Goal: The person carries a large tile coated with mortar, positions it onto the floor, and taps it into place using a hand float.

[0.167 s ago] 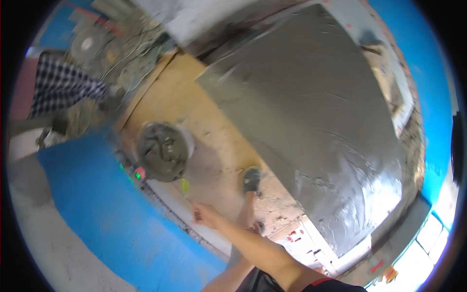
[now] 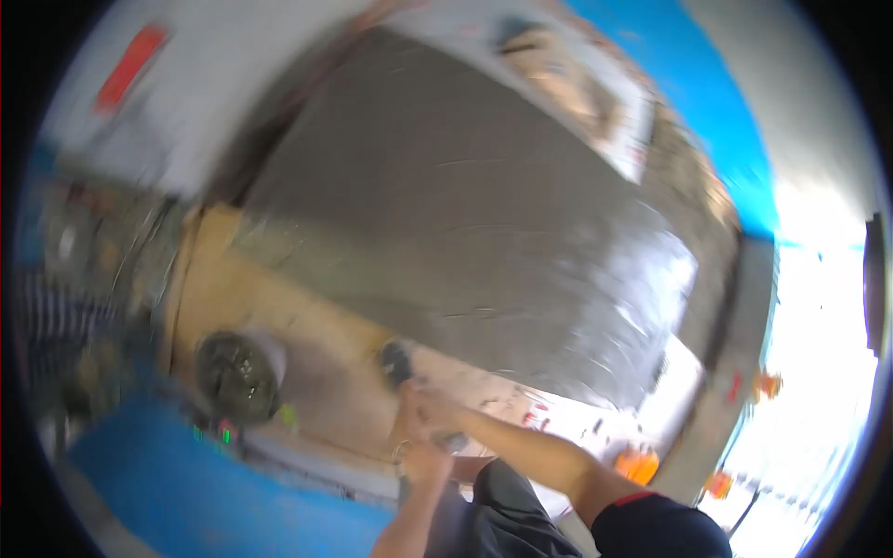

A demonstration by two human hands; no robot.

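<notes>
My right hand [image 2: 433, 409] is stretched forward from the lower right, near my left hand [image 2: 423, 458], which is lower in the view. Both are smeared, so their grip and any contact are unclear. A dark shoe [image 2: 397, 363] shows just beyond them on a tan board [image 2: 219, 279]. A bucket of grey wet mix [image 2: 233, 372] stands on that board to the left, with a small yellow-green item [image 2: 288, 416] beside it. Beyond the board lies a large slab of smooth, wet grey material [image 2: 465, 205], shiny at its right end.
Blue panels [image 2: 186, 474] border the lower left and upper right [image 2: 721, 112]. Cluttered tools and cables [image 2: 112, 242] lie at the left beside checked cloth [image 2: 65, 307]. A bright window [image 2: 819, 372] is at the right; an orange object [image 2: 637, 465] lies near my right arm.
The camera has swung, so the slab now spans the middle and the bucket sits lower left. My left hand has risen into clearer view, close to my right.
</notes>
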